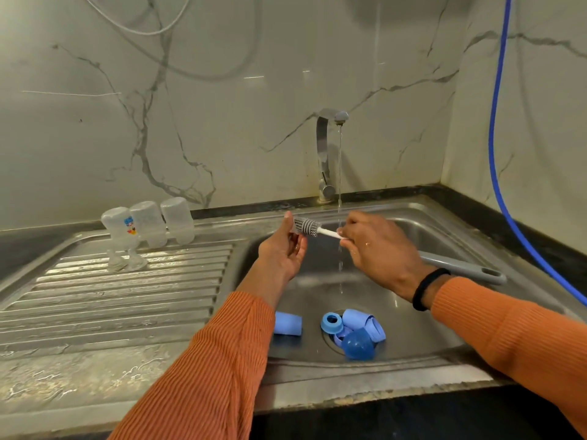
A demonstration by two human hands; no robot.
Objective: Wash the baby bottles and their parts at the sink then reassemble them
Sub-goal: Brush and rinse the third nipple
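Over the steel sink basin (413, 319) my right hand (378, 249) grips the white handle of a small grey nipple brush (309, 227). My left hand (284, 249) is open, palm up, its thumb touching the brush's bristle tip. Water runs from the tap (327, 154) just behind the brush handle. Three clear bottles (147, 223) stand upside down at the back of the drainboard, with clear nipples (125, 262) in front of them. Blue caps and rings (352, 331) lie around the drain, and one blue cap (287, 323) lies apart to the left.
A large grey bottle brush handle (463, 268) rests across the basin's right side, behind my right wrist. A blue hose (495, 154) hangs down the right wall to the counter. The ribbed drainboard (127, 296) stretches left of the basin.
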